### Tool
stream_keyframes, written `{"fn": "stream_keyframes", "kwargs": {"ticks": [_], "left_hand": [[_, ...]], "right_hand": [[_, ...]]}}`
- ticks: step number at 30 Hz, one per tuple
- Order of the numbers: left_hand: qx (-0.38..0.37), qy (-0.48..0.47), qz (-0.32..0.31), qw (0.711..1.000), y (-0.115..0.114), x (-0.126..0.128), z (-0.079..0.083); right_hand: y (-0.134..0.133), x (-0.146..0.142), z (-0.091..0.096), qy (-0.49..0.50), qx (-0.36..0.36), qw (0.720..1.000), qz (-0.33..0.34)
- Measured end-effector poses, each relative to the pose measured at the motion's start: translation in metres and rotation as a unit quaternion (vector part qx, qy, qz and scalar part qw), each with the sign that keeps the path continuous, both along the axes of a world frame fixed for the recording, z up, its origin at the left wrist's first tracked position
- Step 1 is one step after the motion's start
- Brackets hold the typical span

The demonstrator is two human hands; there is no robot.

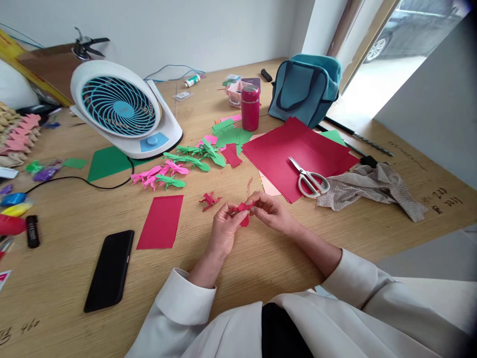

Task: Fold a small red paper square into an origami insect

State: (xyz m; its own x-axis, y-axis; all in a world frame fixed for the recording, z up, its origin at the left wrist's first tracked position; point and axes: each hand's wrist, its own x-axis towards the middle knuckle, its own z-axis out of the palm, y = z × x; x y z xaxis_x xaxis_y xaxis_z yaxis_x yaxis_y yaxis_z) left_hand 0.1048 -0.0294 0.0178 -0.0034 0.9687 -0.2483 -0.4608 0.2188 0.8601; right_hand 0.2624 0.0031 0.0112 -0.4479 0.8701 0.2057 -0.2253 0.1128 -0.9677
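Between my two hands is a small folded red paper figure, with narrow points sticking out of it. My left hand pinches it from the left, thumb on top. From the right, my right hand grips its upper right part between thumb and fingers. Just beyond my left hand lies a finished-looking red paper insect with thin legs. A stack of red paper rectangles rests further left. Green paper insects and pink paper insects sit in a group behind.
Scissors lie on large red sheets at the right, beside a crumpled cloth. A white fan, a red flask and a blue bag stand at the back. A black phone lies front left.
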Motion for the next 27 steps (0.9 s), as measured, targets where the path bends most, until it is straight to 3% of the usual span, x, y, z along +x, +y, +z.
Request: {"fn": "stream_keyframes", "kwargs": {"ticks": [7, 14, 27], "left_hand": [[0.073, 0.100, -0.006, 0.992, 0.0021, -0.0038, -0.0044], [0.063, 0.113, -0.012, 0.992, 0.0036, -0.0057, -0.0055], [-0.024, 0.087, -0.057, 0.994, 0.0026, -0.0093, 0.0001]], "right_hand": [[0.0013, -0.0010, -0.0029, 0.008, -0.026, 1.000, 0.015], [0.0008, -0.0013, -0.0033, -0.016, -0.009, 1.000, 0.020], [0.0018, -0.0021, 0.0040, -0.031, -0.028, 0.999, 0.008]]}}
